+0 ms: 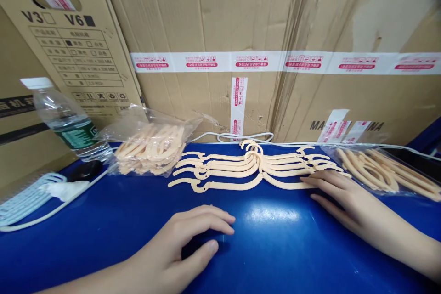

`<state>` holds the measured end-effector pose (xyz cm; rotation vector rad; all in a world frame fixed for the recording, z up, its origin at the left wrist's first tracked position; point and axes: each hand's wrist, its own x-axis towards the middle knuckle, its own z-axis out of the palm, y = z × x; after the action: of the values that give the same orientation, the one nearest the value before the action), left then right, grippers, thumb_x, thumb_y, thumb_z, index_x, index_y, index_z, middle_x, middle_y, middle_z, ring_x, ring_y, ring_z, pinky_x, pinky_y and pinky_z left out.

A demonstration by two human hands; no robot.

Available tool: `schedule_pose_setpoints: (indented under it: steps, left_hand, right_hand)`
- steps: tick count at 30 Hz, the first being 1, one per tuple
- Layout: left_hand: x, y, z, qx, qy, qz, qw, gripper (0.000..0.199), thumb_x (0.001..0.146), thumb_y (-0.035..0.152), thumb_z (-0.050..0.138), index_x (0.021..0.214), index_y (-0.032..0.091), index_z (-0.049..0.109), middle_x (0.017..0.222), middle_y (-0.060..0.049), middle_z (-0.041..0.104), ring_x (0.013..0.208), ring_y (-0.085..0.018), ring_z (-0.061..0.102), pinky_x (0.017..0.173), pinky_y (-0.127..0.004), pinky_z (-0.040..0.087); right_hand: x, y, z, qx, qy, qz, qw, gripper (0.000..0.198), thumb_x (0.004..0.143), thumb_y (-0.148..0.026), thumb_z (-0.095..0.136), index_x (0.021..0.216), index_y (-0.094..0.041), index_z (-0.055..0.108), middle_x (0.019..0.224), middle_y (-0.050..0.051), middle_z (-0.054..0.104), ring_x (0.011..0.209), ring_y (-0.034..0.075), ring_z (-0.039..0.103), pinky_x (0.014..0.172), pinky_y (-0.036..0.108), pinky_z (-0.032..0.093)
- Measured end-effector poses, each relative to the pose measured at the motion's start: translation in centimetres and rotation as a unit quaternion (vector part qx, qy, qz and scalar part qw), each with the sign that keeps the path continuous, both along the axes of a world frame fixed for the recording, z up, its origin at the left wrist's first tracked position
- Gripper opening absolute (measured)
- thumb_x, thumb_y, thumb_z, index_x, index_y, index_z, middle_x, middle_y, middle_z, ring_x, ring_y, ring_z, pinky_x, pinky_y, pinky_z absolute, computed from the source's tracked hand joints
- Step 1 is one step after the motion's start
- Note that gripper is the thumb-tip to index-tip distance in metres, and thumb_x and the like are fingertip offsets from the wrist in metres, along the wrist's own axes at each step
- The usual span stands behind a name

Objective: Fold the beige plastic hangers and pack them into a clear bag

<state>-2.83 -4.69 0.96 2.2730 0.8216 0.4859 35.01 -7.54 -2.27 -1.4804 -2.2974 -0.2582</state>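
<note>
Several cream plastic folding clothes hangers (237, 185) lie in an overlapping row on the blue table, hooks together at the back. My right hand (344, 195) rests over the right end of the nearest hanger, fingers stretched out and touching it. That end is hidden under the fingers. In front of the row, my left hand (193, 243) hovers with its thumb and fingers apart and nothing between them. A clear plastic bag (151, 147) of folded hanger parts sits at the back left. Another clear bag of hanger parts (382, 172) lies right beyond my right hand.
Large cardboard boxes (206, 14) stand along the back of the blue table (268, 257). A water bottle (76, 124) leans at the left, near a dark rounded object (84, 171) and a light-blue pleated item (27, 195). A white cable (62, 209) runs along the table.
</note>
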Motion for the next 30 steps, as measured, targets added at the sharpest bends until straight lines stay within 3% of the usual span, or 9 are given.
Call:
schedule_pose_setpoints:
  steps: [3,7,11,17,20,24,27,30]
  left_hand:
    - [0.1,-0.3,0.2,-0.036,-0.034,0.006,0.999,0.022,0.091,0.025,0.054,0.107,0.029,0.068,0.116,0.0,0.071,0.109,-0.02,0.066,0.099,-0.032,0.051]
    - [0.2,-0.1,-0.1,-0.115,-0.102,0.015,0.988,0.023,0.088,0.022,0.057,0.107,0.029,0.068,0.11,0.0,0.072,0.103,-0.018,0.068,0.093,-0.031,0.055]
    - [0.4,0.3,-0.6,-0.213,-0.154,-0.003,0.965,0.027,0.089,0.016,0.056,0.11,0.027,0.068,0.112,-0.002,0.07,0.105,-0.018,0.067,0.094,-0.032,0.054]
    - [0.2,0.7,-1.9,-0.266,-0.216,-0.013,0.939,0.025,0.091,0.022,0.059,0.115,0.026,0.065,0.113,-0.005,0.069,0.108,-0.021,0.065,0.096,-0.037,0.052]
    - [0.2,1.2,-2.7,-0.29,-0.264,0.01,0.92,0.036,0.089,0.029,0.065,0.124,0.027,0.057,0.124,-0.008,0.064,0.108,-0.022,0.065,0.092,-0.038,0.054]
    - [0.5,1.5,-2.4,-0.319,-0.304,0.083,0.894,0.035,0.085,0.032,0.07,0.116,0.022,0.057,0.133,-0.011,0.055,0.107,-0.024,0.064,0.089,-0.038,0.055]
    - [0.8,1.2,-2.1,-0.349,-0.339,0.157,0.859,0.049,0.082,0.03,0.072,0.125,0.026,0.049,0.148,-0.011,0.041,0.111,-0.026,0.063,0.091,-0.039,0.054]
    - [0.9,1.0,-2.7,-0.345,-0.39,0.169,0.837,0.071,0.08,0.029,0.076,0.137,0.034,0.035,0.152,-0.011,0.036,0.111,-0.028,0.062,0.091,-0.041,0.053]
  right_hand:
    - [0.2,0.2,0.0,-0.005,0.02,0.008,1.0,0.028,0.099,-0.034,0.045,0.118,-0.024,0.063,0.116,0.01,0.065,0.109,0.028,0.063,0.092,0.046,0.054]
    - [-0.2,0.3,0.5,-0.065,0.06,0.015,0.996,0.025,0.101,-0.033,0.041,0.096,-0.022,0.062,0.099,0.01,0.065,0.092,0.025,0.064,0.078,0.04,0.056]
    - [-1.2,-0.1,1.2,-0.064,0.092,0.017,0.994,0.021,0.1,-0.034,0.043,0.092,-0.023,0.059,0.092,0.007,0.065,0.083,0.023,0.063,0.071,0.035,0.056]
    - [-1.8,-0.9,1.8,-0.03,0.153,-0.016,0.988,0.02,0.098,-0.041,0.048,0.09,-0.024,0.056,0.08,0.004,0.067,0.066,0.019,0.065,0.055,0.027,0.054]
    - [-1.9,-1.0,2.2,0.021,0.173,-0.041,0.984,0.025,0.097,-0.047,0.05,0.091,-0.024,0.058,0.08,0.005,0.068,0.067,0.019,0.067,0.053,0.024,0.054]
    - [-2.1,-1.1,2.7,0.081,0.199,-0.077,0.974,0.032,0.094,-0.054,0.052,0.091,-0.023,0.059,0.079,0.006,0.068,0.065,0.018,0.066,0.051,0.022,0.053]
    - [-2.3,-1.2,2.6,0.073,0.206,-0.067,0.974,0.027,0.093,-0.049,0.054,0.093,-0.023,0.06,0.082,0.006,0.068,0.067,0.018,0.067,0.053,0.022,0.055]
    - [-2.6,-1.3,2.3,0.051,0.192,-0.019,0.98,0.015,0.093,-0.036,0.054,0.101,-0.024,0.059,0.088,0.004,0.069,0.072,0.018,0.07,0.058,0.021,0.057]
